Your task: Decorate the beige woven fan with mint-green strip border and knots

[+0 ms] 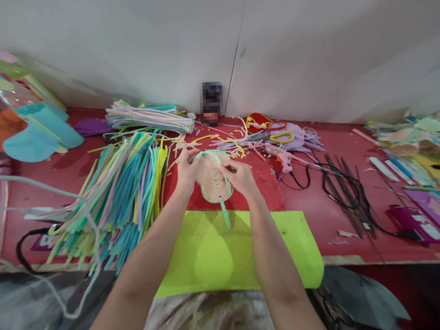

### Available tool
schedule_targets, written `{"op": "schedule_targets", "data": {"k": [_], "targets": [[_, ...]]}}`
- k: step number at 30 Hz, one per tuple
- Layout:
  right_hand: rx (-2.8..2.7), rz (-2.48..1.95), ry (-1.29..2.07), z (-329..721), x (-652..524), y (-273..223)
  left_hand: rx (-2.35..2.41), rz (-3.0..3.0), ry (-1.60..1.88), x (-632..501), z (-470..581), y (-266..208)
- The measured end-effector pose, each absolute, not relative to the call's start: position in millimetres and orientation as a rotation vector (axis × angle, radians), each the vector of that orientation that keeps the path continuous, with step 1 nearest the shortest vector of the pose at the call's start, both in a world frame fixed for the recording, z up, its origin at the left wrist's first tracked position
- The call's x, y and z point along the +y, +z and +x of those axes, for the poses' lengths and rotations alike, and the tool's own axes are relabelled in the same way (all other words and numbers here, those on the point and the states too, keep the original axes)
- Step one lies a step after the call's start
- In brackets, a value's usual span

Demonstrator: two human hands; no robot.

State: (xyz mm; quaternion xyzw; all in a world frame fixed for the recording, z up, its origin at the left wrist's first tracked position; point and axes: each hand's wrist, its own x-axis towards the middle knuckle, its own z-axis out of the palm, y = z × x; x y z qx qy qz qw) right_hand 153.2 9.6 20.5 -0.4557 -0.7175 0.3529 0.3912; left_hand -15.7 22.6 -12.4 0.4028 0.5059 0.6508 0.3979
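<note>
A small fan-shaped craft piece [209, 180] in peach-coloured stems, with a mint green rim and a twisted green handle [226, 216], is held above the red mat. My left hand [188, 170] is closed on its upper left edge, thumb and fingers pinching near the green rim. At its right edge, my right hand [238, 175] pinches the mint green pipe cleaner that runs along the rim. The fingertips of both hands partly cover the edge. Below the piece lies a lime green sheet [289, 249], under my forearms.
Left is a big heap of coloured pipe cleaners [123, 198], with another bundle [148, 117] behind. Scissors [273, 136], a pink glue gun [285, 161] and a black cable [356, 193] lie right. A phone-like black object [211, 103] leans on the wall. A white cable [95, 229] hangs left.
</note>
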Motion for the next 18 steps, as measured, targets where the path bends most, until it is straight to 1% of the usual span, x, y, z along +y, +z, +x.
{"op": "schedule_targets", "data": {"k": [2, 4, 6, 9, 13, 18], "targets": [[-1.879, -1.116, 0.901, 153, 10, 21, 1.278, 0.973, 1.631, 22, -16, -13], [-1.889, -1.083, 0.760, 155, 12, 21, 1.252, 0.950, 1.627, 22, -16, -14], [-1.819, -1.082, 0.606, 157, 14, 21, 1.216, 0.942, 1.628, 22, -15, -13], [-1.669, -1.123, 0.565, 162, 19, 20, 1.161, 0.922, 1.623, 20, -13, -9], [-1.531, -1.154, 0.693, 165, 23, 19, 1.134, 0.909, 1.607, 18, -10, -5], [-1.571, -1.103, 1.088, 164, 23, 15, 1.165, 0.903, 1.600, 19, -8, -7]]}}
